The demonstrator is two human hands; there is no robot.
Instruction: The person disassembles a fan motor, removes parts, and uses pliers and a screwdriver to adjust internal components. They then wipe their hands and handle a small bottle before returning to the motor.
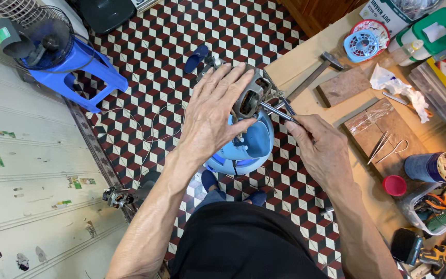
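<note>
My left hand [213,111] wraps over the top of a grey fan motor [252,96] that sits on a light blue plastic fan housing [249,147], held above my lap. My right hand [320,147] pinches a thin dark metal tool [280,112], whose tip points at the motor's side beside the shaft. Both hands meet at the centre of the view, over the patterned tiled floor.
A workbench [311,98] on the right carries a hammer [316,72], wood blocks [344,85], tweezers [380,144], a red cap [394,185], a blue tin [434,166], a cordless drill [434,256] and plastic boxes. A blue stool [86,72] with a fan cage [45,39] stands at upper left. Loose wire [145,134] lies on the floor.
</note>
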